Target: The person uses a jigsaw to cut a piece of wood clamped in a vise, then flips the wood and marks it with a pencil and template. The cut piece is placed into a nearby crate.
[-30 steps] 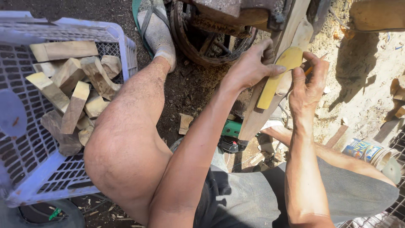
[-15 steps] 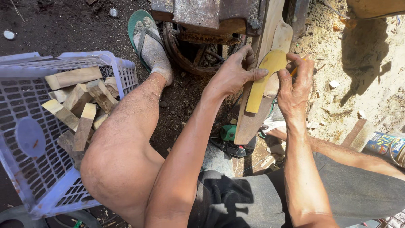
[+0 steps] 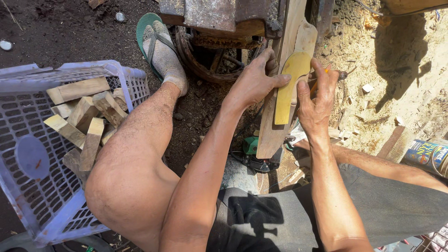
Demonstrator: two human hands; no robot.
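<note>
On wooden plank (image 3: 273,126) we are pressing flat yellow template (image 3: 288,86), left hand (image 3: 254,81) holding it down, right hand (image 3: 316,100) pinching orange pencil (image 3: 318,83).

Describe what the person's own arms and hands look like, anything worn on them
Both arms are bare to the picture's lower edge, with no sleeves showing. The left hand and right hand wear no gloves; no rings, watch or bands are visible. The fingers and forearms look dusty, as if specked with sawdust.
</note>
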